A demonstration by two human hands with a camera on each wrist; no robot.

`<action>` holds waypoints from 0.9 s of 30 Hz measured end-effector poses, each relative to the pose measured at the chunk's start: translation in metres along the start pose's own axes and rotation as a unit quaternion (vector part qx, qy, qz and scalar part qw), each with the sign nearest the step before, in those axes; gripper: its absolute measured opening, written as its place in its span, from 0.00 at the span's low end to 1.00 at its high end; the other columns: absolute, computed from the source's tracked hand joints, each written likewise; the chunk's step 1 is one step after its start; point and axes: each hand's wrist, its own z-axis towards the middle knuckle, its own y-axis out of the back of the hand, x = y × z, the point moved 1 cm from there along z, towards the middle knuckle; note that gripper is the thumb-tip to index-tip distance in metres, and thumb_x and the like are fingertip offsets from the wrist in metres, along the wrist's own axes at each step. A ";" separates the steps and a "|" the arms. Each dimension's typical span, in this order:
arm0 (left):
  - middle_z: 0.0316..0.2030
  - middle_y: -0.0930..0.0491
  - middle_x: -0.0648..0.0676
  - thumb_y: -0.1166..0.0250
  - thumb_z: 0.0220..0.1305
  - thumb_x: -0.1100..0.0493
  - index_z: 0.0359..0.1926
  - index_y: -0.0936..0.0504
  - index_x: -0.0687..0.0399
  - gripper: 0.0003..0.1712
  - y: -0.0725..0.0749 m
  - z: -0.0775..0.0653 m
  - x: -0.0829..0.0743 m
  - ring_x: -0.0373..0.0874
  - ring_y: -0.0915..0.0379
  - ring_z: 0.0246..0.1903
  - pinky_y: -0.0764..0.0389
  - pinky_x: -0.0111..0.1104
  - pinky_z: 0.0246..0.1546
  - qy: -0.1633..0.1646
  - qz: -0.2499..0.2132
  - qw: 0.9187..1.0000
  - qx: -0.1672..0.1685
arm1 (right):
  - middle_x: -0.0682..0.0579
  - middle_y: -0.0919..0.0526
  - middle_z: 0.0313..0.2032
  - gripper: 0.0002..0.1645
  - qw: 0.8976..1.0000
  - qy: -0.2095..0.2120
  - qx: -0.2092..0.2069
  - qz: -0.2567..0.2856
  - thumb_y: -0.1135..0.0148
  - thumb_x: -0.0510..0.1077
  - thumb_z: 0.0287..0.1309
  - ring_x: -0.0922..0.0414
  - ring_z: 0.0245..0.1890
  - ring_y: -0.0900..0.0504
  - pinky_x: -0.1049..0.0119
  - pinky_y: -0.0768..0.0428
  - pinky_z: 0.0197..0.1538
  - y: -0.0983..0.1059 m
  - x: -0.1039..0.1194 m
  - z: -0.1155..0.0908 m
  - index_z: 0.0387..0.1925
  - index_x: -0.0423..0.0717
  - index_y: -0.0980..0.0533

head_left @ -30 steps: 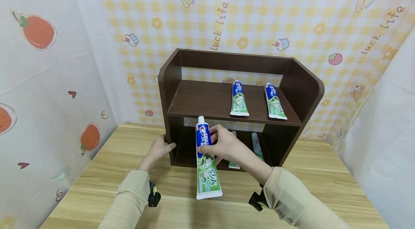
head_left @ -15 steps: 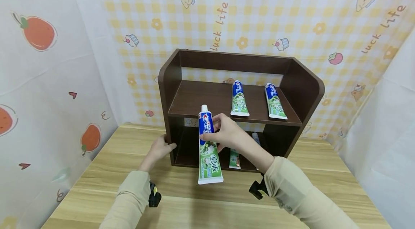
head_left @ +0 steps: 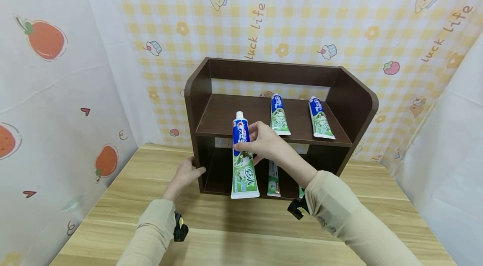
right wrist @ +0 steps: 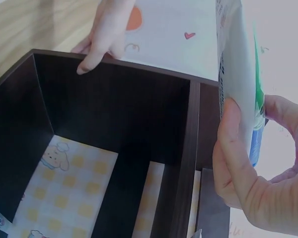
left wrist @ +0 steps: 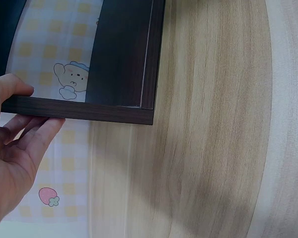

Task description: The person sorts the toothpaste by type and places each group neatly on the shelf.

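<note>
My right hand pinches a blue and green toothpaste tube between thumb and fingers, its white cap upward and flat end down. The tube stands in front of the dark brown shelf, overlapping the upper board's front edge. In the right wrist view the tube's pale back shows between thumb and fingers. My left hand grips the shelf's left side panel; the left wrist view shows the thumb inside and fingers outside the panel.
Two similar toothpaste tubes, one mid-board and one at right, lie on the upper board. Below lies a greener tube; another is mostly hidden by the right arm. The shelf stands on a wooden table before a patterned cloth.
My right hand has lifted the toothpaste tube upward and slightly to the right, so its cap now overlaps the upper board. The left hand stays on the side panel.
</note>
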 end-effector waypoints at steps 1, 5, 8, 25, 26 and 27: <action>0.28 0.29 0.55 0.45 0.60 0.57 0.64 0.49 0.77 0.39 0.000 0.000 0.000 0.44 0.34 0.27 0.30 0.32 0.32 0.002 -0.001 1.000 0.000 | 0.41 0.25 0.39 0.36 1.000 -0.001 -0.001 0.000 0.34 0.43 0.49 0.52 0.33 0.18 0.61 0.18 0.28 0.001 0.001 0.002 0.56 0.37 0.41; 0.27 0.29 0.55 0.44 0.59 0.57 0.63 0.46 0.76 0.38 0.001 0.000 0.001 0.44 0.35 0.26 0.30 0.32 0.30 0.002 -0.006 1.000 -0.003 | 0.41 0.26 0.42 0.37 1.000 -0.012 -0.005 0.004 0.34 0.44 0.49 0.50 0.36 0.19 0.61 0.18 0.29 0.003 0.007 0.011 0.57 0.37 0.42; 0.29 0.28 0.58 0.44 0.59 0.58 0.61 0.43 0.75 0.35 0.001 0.000 0.002 0.44 0.35 0.26 0.30 0.32 0.28 -0.003 -0.009 1.000 -0.007 | 0.40 0.26 0.44 0.37 1.000 -0.022 -0.007 0.014 0.35 0.43 0.50 0.48 0.38 0.19 0.60 0.18 0.32 0.005 0.010 0.019 0.58 0.38 0.42; 0.18 0.36 0.49 0.43 0.59 0.59 0.62 0.44 0.76 0.36 -0.002 -0.002 0.003 0.40 0.41 0.18 0.33 0.31 0.23 -0.003 -0.026 1.000 -0.008 | 0.41 0.25 0.50 0.40 0.998 -0.048 -0.026 0.016 0.35 0.45 0.50 0.47 0.41 0.19 0.63 0.18 0.33 0.014 0.016 0.057 0.61 0.38 0.41; 0.18 0.36 0.49 0.43 0.59 0.59 0.63 0.46 0.76 0.37 -0.002 -0.002 0.003 0.40 0.41 0.18 0.33 0.30 0.24 -0.003 -0.025 1.000 -0.008 | 0.41 0.25 0.50 0.39 0.998 -0.050 -0.025 0.021 0.35 0.45 0.50 0.47 0.41 0.19 0.63 0.18 0.34 0.014 0.017 0.059 0.61 0.39 0.41; 0.17 0.37 0.48 0.44 0.59 0.59 0.64 0.48 0.76 0.38 -0.002 -0.002 0.002 0.40 0.42 0.18 0.33 0.30 0.24 -0.003 -0.025 1.000 -0.008 | 0.40 0.24 0.50 0.39 0.998 -0.051 -0.025 0.024 0.35 0.45 0.50 0.47 0.40 0.19 0.63 0.18 0.34 0.015 0.017 0.061 0.61 0.39 0.41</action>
